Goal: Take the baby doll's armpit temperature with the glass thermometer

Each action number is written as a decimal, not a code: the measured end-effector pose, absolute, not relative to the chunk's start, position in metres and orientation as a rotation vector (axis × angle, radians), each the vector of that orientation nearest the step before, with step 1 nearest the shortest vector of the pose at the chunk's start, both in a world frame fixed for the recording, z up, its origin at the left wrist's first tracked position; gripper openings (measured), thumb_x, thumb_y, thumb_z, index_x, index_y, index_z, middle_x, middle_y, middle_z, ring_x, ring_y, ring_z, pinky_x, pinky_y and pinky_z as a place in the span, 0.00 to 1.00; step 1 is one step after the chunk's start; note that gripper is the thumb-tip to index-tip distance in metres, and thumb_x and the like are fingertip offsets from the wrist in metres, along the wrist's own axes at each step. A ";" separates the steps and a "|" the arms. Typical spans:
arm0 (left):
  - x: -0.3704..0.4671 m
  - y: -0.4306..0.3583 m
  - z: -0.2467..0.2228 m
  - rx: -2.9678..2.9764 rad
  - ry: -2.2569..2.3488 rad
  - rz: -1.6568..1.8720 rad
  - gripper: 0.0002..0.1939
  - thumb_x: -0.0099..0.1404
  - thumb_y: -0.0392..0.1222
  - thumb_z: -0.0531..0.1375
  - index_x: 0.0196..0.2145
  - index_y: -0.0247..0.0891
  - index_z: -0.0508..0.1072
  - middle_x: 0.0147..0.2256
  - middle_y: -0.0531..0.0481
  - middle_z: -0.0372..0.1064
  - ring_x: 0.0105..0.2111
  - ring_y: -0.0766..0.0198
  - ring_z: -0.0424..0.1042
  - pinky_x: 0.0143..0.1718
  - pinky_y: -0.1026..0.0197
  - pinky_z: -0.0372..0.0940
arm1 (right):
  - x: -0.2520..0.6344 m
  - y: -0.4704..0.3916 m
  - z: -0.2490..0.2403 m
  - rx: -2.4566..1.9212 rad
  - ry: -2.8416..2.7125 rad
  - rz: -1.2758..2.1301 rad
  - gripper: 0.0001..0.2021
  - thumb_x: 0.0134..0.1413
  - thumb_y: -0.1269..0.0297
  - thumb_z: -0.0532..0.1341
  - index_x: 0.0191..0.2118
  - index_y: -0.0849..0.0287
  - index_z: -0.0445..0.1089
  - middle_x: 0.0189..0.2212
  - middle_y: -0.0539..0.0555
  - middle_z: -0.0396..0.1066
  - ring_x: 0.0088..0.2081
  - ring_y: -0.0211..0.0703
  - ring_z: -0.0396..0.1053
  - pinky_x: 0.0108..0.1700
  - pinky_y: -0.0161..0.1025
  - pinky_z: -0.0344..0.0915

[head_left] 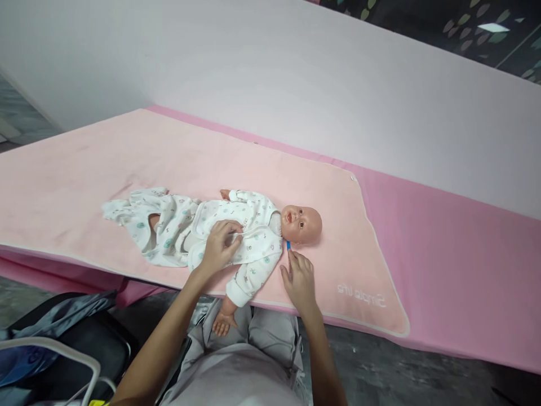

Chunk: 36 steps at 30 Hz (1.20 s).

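Note:
A baby doll point(302, 224) lies on its back, head toward the right, in a white patterned wrap top point(262, 242). My left hand point(220, 247) rests on the front of the top, its fingers curved and the thumb a little apart. Beside the doll's neck is a small blue strip point(288, 245), mostly hidden. My right hand point(300, 279) lies by the mat's near side, fingertips close to or touching that strip, thumb spread from the fingers. White patterned trousers point(169, 225) cover the doll's legs, and the cloth is bunched at the left.
Under the doll is a light pink mat point(139, 146) with mirrored lettering, laid over a darker pink cover point(448, 248). A pale wall panel point(253, 73) rises behind. One doll arm point(226, 318) hangs over the near edge. At the lower left stands a black chair point(84, 338) with cloth on it.

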<state>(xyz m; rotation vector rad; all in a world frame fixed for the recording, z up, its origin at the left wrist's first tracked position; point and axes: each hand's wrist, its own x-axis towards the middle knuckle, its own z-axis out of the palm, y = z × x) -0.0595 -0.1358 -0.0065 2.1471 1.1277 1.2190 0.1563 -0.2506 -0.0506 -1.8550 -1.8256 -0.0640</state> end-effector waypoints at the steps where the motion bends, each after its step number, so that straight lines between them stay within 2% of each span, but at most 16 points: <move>1: -0.063 -0.135 -0.007 2.113 1.089 1.205 0.06 0.63 0.43 0.54 0.34 0.40 0.67 0.39 0.48 0.67 0.42 0.58 0.65 0.47 0.55 0.58 | 0.156 -0.251 -0.051 -1.851 -1.825 -0.064 0.21 0.60 0.61 0.50 0.57 0.64 0.60 0.48 0.61 0.67 0.49 0.49 0.61 0.52 0.48 0.58; 6: -0.069 -0.133 -0.009 1.913 1.049 1.184 0.09 0.65 0.46 0.53 0.37 0.39 0.68 0.39 0.48 0.67 0.42 0.59 0.66 0.45 0.58 0.60 | 0.157 -0.251 -0.051 -1.843 -1.824 -0.068 0.21 0.60 0.62 0.50 0.57 0.63 0.59 0.48 0.60 0.67 0.49 0.49 0.61 0.52 0.48 0.58; 10: -0.068 -0.129 -0.003 2.024 1.118 1.078 0.11 0.66 0.48 0.52 0.38 0.40 0.69 0.39 0.49 0.69 0.42 0.59 0.66 0.44 0.58 0.60 | 0.157 -0.251 -0.052 -1.853 -1.822 -0.062 0.22 0.60 0.61 0.51 0.57 0.64 0.59 0.48 0.61 0.67 0.50 0.50 0.61 0.52 0.48 0.58; 15: -0.074 -0.123 0.008 2.165 1.049 0.904 0.13 0.61 0.52 0.59 0.40 0.42 0.72 0.41 0.50 0.70 0.43 0.58 0.67 0.45 0.58 0.60 | 0.157 -0.250 -0.053 -1.856 -1.827 -0.065 0.22 0.60 0.61 0.51 0.57 0.64 0.60 0.48 0.61 0.67 0.49 0.50 0.61 0.52 0.49 0.59; 23: -0.080 -0.123 0.006 2.024 1.016 0.906 0.15 0.61 0.52 0.59 0.42 0.43 0.74 0.43 0.48 0.70 0.45 0.56 0.67 0.43 0.59 0.63 | 0.158 -0.250 -0.053 -1.850 -1.829 -0.086 0.22 0.59 0.62 0.51 0.57 0.64 0.60 0.48 0.61 0.67 0.49 0.50 0.61 0.51 0.48 0.59; 36: -0.082 -0.119 -0.003 1.839 1.046 0.998 0.15 0.57 0.53 0.62 0.36 0.40 0.76 0.41 0.46 0.71 0.42 0.56 0.69 0.40 0.59 0.64 | 0.157 -0.250 -0.052 -1.857 -1.824 -0.075 0.21 0.60 0.61 0.50 0.57 0.64 0.60 0.47 0.61 0.67 0.49 0.50 0.61 0.51 0.49 0.59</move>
